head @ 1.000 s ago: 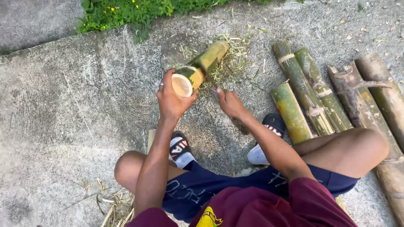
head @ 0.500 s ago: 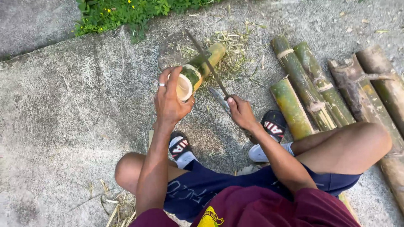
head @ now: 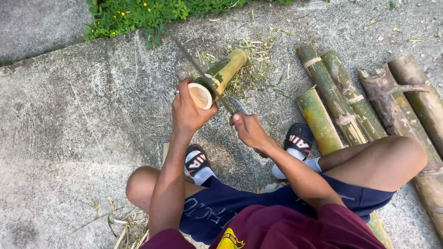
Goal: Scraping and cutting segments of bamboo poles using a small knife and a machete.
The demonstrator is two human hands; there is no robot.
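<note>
My left hand (head: 187, 110) grips the near cut end of a short green-yellow bamboo piece (head: 221, 74), tilted with its far end on the concrete. My right hand (head: 249, 131) is closed on the handle of a long knife. The knife blade (head: 196, 64) runs up and to the left across the bamboo, touching its side just beyond my left hand. Pale shavings (head: 256, 60) lie around the bamboo's far end. I am squatting, with my sandalled feet (head: 198, 161) under my arms.
Several longer bamboo poles (head: 330, 94) and rough logs (head: 406, 101) lie side by side on the right. Green plants (head: 147, 14) edge the concrete at the top. Dry strips (head: 127, 226) lie by my left knee.
My right hand picked up the knife and brought the blade against the bamboo. The blade has swung further left across the piece; my left hand keeps holding the cut end.
</note>
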